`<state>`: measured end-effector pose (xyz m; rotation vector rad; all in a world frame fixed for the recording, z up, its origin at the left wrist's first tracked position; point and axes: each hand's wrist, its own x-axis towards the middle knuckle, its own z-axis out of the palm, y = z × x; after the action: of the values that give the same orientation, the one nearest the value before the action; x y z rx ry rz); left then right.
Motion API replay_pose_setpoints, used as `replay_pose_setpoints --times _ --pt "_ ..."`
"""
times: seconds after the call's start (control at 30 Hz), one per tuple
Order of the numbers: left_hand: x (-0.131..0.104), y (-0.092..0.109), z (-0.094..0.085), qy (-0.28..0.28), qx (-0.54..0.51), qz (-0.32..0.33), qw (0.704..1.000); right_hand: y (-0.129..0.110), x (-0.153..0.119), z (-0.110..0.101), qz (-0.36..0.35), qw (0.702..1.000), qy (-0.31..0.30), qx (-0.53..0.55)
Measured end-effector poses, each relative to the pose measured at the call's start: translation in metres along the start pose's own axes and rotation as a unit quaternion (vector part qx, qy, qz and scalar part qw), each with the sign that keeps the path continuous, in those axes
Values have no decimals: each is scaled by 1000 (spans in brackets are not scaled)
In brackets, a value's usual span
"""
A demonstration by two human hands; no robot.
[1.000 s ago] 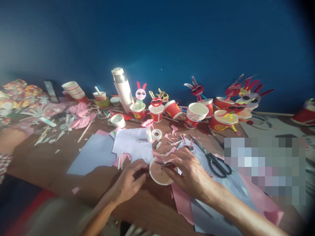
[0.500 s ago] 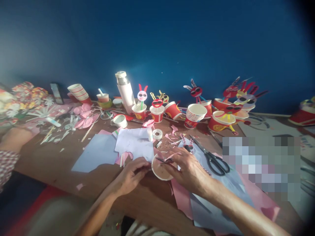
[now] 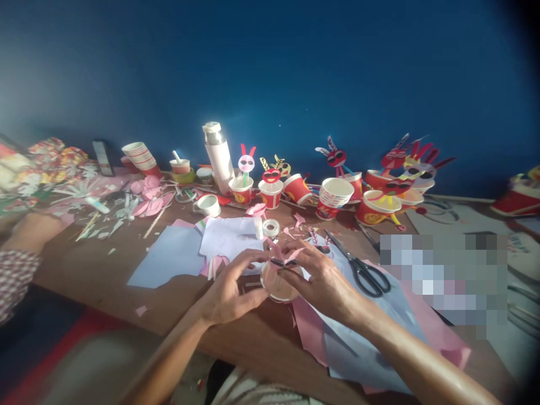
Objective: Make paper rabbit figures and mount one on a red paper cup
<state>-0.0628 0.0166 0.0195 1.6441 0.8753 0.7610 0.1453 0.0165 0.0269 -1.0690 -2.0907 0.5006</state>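
Observation:
Near the table's front edge stands a paper cup (image 3: 279, 288), seen from above. My right hand (image 3: 323, 278) pinches a pink paper figure (image 3: 283, 260) with black eye shapes and ear-like strips, over the cup's far rim. At the cup's left side is my left hand (image 3: 236, 287), thumb and fingers spread apart, the thumb by the rim. Black-handled scissors (image 3: 369, 278) lie on blue paper to the right of my right hand. A roll of tape (image 3: 270, 228) and a small white tube (image 3: 258, 228) are just beyond the cup.
Red cups (image 3: 270, 194) with paper faces line the back, beside a white flask (image 3: 219, 163) and a mug (image 3: 206, 206). Blue paper (image 3: 169, 256) lies left of centre. Paper scraps cover the left side, where another person's hand (image 3: 37, 230) rests. A blurred patch is at right.
My left hand has opened and its fingers have moved up beside the cup. The pink figure in my right hand now faces up more. The view has shifted slightly.

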Motion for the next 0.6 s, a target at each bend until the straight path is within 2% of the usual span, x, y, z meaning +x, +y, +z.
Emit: replay_pose_setpoints --times 0.07,0.13,0.43,0.6 --pt "7 4 4 30 58 43 997 0 1 0 -3 1000 2 11" --pt "14 6 9 32 98 56 993 0 1 0 -3 1000 0 15" --pt "25 2 22 29 124 50 991 -6 0 1 20 1000 -20 9" --pt "25 -1 20 28 102 26 994 -6 0 -19 70 996 -42 20"
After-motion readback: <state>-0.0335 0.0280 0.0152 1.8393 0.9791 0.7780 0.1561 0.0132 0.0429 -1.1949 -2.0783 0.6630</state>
